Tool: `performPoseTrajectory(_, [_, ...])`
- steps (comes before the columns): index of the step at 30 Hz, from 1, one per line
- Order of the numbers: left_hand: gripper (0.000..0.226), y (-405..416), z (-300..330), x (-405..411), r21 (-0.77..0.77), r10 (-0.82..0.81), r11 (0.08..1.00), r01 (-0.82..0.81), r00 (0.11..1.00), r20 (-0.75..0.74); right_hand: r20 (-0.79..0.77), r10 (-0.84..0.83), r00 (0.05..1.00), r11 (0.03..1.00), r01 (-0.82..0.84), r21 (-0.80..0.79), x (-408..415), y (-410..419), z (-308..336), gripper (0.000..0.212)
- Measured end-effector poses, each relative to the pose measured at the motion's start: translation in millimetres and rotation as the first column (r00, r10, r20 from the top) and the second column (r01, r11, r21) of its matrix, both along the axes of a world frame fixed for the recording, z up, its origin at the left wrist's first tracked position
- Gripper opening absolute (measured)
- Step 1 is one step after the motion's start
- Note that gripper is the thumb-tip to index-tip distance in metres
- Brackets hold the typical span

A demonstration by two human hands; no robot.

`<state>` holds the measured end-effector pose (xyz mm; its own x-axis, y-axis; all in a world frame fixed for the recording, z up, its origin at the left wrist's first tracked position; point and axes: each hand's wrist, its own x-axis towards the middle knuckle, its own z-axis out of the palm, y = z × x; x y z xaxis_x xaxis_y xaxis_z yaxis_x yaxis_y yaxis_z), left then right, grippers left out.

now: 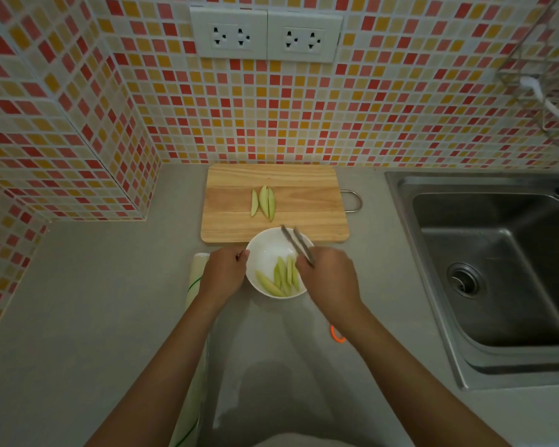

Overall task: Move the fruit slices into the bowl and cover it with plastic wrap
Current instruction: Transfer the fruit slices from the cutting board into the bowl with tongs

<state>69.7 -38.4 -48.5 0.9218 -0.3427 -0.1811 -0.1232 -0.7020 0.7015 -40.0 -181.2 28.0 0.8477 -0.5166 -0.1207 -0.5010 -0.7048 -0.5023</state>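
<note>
Tongs [297, 245] sit clamped in the right hand [328, 279] above the bowl [268, 250], whose rim the left hand [225, 274] grips. Several fruit slices [279, 279] lie inside; three more slices [263, 203] remain on the cutting board [304, 208].

1. A grey table [94, 317] runs along the tiled wall and meets the sink on the right.
2. The wall [384, 124] is a mosaic of small red, orange, pink and cream tiles; a tiled ledge [62, 156] juts out at the left corner.
3. Two white double sockets [266, 35] sit side by side high on the wall.
4. A steel sink [497, 259] is sunk into the right side, its round drain [464, 280] near the basin's left.
5. A wire rack [539, 69] hangs at upper right with a white item in it, too blurred to tell.
6. A small orange ring [337, 336] lies on the table, partly hidden.
</note>
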Motion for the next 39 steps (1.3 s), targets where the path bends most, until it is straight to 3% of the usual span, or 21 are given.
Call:
performPoseTrajectory(4, [0.031,0,-2,1,0.013,-0.002,1.0,0.002,1.0,0.005,-0.011,-0.04,0.999,0.998,0.04,0.055,74,-15,0,0.04])
performPoseTrajectory(9, [0.031,0,-2,1,-0.012,-0.004,1.0,0.004,1.0,0.004,-0.157,0.028,0.987,1.0,-0.03,-0.008,124,-13,-23,0.025])
performPoseTrajectory(13, [0.029,1,-2,1,-0.043,0.007,0.999,-0.007,1.0,-0.009,-0.126,0.031,0.992,0.998,-0.038,-0.055,129,-12,-33,0.014])
performPoseTrajectory(18, [0.029,2,-5,1,-0.034,0.013,0.999,-0.013,1.0,-0.011,-0.013,-0.038,0.999,0.999,0.038,0.025,98,-23,-21,0.038])
performPoseTrajectory(23, [0.029,1,-6,2,-0.044,0.017,0.999,-0.018,1.0,-0.012,0.15,-0.043,0.988,0.995,0.028,0.098,15,-9,-5,0.049])
performPoseTrajectory(30, [0.03,1,-6,1,-0.039,0.021,0.999,-0.022,1.0,-0.023,-0.148,0.075,0.986,0.995,-0.084,-0.056,-32,8,-16,0.026])
performPoseTrajectory(35, [0.031,1,-5,1,-0.018,0.01,1.0,-0.01,1.0,-0.023,-0.007,-0.038,0.999,0.999,0.038,0.014,29,-7,-3,0.036])
performPoseTrajectory(39, [0.031,0,-5,1,-0.021,0.008,1.0,-0.009,1.0,-0.023,-0.082,0.057,0.995,0.997,-0.062,-0.051,96,-5,-5,0.026])
